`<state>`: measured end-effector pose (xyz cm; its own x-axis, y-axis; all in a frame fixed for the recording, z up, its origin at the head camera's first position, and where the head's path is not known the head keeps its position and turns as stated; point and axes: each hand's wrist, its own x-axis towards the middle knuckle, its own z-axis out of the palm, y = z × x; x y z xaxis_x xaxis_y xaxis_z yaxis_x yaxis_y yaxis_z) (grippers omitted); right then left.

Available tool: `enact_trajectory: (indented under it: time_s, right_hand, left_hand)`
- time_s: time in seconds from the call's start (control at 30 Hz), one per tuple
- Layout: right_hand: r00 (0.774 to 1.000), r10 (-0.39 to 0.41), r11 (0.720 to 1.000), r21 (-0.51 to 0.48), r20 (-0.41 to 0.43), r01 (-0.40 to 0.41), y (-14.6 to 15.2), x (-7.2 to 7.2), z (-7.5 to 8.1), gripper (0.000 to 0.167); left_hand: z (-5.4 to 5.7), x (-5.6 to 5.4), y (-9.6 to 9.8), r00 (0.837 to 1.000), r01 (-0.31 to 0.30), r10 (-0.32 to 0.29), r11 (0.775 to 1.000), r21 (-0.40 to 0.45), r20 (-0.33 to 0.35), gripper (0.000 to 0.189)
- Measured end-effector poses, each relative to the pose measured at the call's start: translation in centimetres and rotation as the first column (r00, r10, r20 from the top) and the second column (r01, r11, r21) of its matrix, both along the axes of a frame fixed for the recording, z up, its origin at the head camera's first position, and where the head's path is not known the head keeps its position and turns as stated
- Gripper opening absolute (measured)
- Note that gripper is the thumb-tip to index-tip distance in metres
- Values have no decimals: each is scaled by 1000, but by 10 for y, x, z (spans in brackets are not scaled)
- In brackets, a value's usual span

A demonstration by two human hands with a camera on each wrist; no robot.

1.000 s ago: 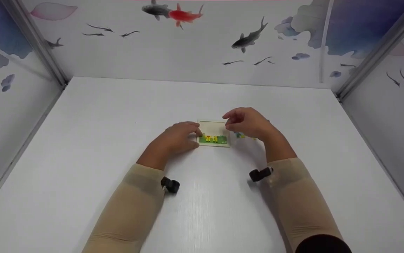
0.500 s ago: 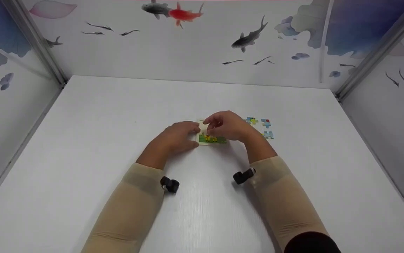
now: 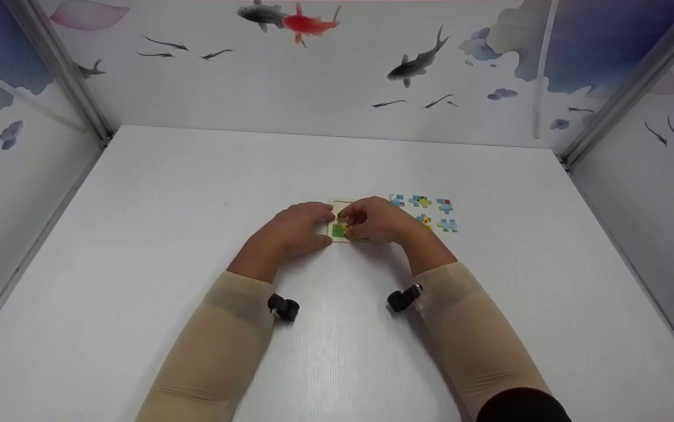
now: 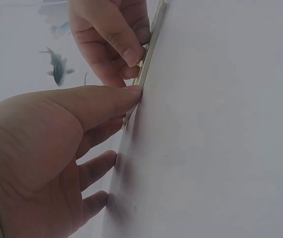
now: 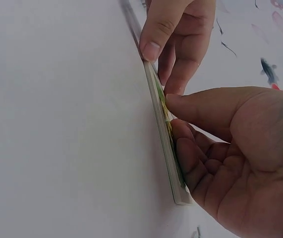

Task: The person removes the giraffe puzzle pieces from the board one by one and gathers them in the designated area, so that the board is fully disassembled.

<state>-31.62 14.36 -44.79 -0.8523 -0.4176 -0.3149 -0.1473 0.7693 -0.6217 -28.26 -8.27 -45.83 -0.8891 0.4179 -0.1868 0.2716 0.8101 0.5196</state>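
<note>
A small jigsaw puzzle board [image 3: 333, 240] with a pale border and a green strip lies flat in the middle of the table. My left hand [image 3: 299, 227] holds its left side, the thumb at the near corner and the fingers farther up. My right hand [image 3: 381, 220] is over the board and hides most of it, with its fingers curled. In the right wrist view its thumb [image 5: 178, 103] and fingertips come together right at the picture surface; a jigsaw piece between them is mostly hidden. The board's edge [image 5: 165, 134] shows thin from the side.
Loose light-blue jigsaw pieces lie to the right of the board in two rows, among them one with yellow [image 3: 423, 201] and one with a red dot [image 3: 444, 205]. The white table [image 3: 196, 176] is bounded by walls [image 3: 337, 88] painted with fish.
My right hand has moved left from the board's right edge to above its middle and then lowered towards the green strip, uncovering the loose pieces. The left hand stays at the board, nearly unmoved.
</note>
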Motion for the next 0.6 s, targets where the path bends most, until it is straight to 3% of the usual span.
enact_trajectory:
  time_s: [0.27,0.6]
  right_hand:
    - [1000,27,1000,4,-15,-27,-2,0,-3,44]
    - [999,31,999,12,-14,-31,-5,1,-3,36]
  left_hand:
    - [2,0,0,1000,7,-7,1000,7,-4,53]
    - [0,-1,0,1000,10,-10,1000,-6,-11,52]
